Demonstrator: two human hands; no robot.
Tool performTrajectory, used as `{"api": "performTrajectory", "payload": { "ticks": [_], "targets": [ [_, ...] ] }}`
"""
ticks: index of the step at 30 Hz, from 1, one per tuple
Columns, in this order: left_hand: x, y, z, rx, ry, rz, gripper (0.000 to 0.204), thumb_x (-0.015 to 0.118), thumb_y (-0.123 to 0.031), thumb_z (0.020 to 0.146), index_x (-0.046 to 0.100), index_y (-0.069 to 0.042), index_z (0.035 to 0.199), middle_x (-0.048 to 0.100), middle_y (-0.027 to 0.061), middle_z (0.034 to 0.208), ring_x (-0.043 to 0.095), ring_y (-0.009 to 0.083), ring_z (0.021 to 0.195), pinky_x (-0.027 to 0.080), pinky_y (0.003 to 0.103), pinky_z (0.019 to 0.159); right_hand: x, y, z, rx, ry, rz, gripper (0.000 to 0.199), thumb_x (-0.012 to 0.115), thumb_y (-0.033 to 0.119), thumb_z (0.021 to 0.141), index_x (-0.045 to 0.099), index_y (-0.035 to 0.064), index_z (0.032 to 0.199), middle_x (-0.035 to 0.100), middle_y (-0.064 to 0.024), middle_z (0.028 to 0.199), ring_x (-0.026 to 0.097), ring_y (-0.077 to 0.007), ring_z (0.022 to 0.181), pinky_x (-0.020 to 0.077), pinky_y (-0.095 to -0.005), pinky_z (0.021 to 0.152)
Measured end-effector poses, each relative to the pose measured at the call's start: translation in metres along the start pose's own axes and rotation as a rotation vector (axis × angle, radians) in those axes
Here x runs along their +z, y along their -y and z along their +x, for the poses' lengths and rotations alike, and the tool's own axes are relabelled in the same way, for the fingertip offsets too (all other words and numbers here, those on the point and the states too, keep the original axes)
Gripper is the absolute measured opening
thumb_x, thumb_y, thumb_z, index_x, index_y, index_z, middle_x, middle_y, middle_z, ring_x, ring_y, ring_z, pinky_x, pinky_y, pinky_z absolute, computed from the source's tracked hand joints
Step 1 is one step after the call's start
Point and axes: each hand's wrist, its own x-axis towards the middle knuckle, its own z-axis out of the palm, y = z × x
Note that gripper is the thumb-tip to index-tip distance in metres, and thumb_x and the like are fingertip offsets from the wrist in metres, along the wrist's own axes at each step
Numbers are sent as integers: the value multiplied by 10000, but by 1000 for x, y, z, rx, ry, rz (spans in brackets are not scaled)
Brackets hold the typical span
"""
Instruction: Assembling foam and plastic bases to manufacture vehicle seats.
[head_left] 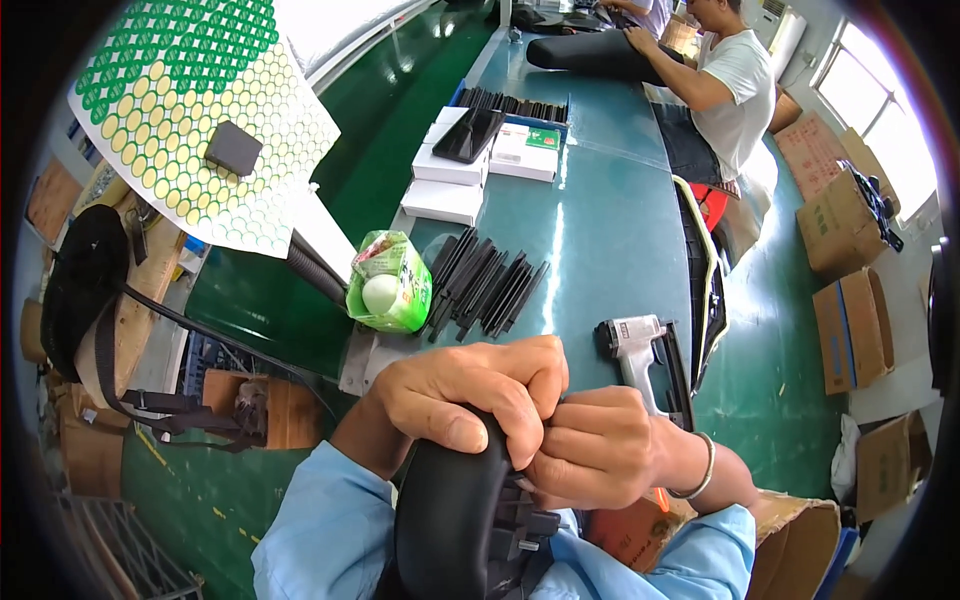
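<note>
A black padded seat (440, 530) with a smooth cover stands on end close to my body, its dark underside with ribs and fittings turned to the right. My left hand (465, 395) is closed over its top end, thumb pressed on the cover and fingers curled over the edge. Right beside it, touching it, my right hand (600, 450) is closed in a fist at the seat's rim, pinching the edge of the cover. The fingertips of both hands are partly hidden. Beyond my right hand, a grey staple gun (635, 350) lies on the bench.
Black strips (480, 285) lie in a pile on the green bench (620, 220), beside a green packet (410, 290) holding a white round object. Further back are white boxes (445, 200) with a phone (470, 135) on top. Across the bench, a co-worker (735, 95) handles another black seat (595, 55).
</note>
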Motion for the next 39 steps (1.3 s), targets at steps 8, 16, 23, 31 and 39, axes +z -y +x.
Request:
{"api": "performTrajectory", "payload": {
  "ticks": [8,16,23,31,39],
  "targets": [
    [-3,-15,-1,-96,43,144,298,568,-363,727,577,-77,642,471,35,718,392,239,748,283,431,769,-9,9,-5,172,86,-269,138,665,115,675,557,57,737,489,-13,650,469,-128,522,349,-260,439],
    [-16,-1,-4,98,60,198,267,506,-367,653,576,-112,619,442,70,893,390,280,911,220,503,953,12,7,-24,456,-105,-136,272,733,211,686,558,58,826,544,-51,801,536,-167,619,413,-269,489],
    [-9,3,-8,61,-96,178,327,466,-427,640,566,-119,593,397,84,906,356,272,948,210,481,956,13,11,-30,403,26,-310,245,693,257,707,559,90,825,486,-21,782,486,-153,648,377,-275,510],
    [-6,1,-8,78,-129,177,356,464,-436,639,577,-101,590,385,84,865,361,255,908,241,453,928,13,25,-34,343,113,-387,242,649,138,594,552,49,797,458,-36,735,479,-161,630,359,-273,495],
    [-5,2,-6,89,-108,185,376,448,-436,658,586,-92,595,388,88,856,368,252,909,254,449,923,25,26,-34,302,-293,-447,224,672,64,596,546,12,774,553,-74,761,550,-185,595,432,-267,504]
  ]
}}
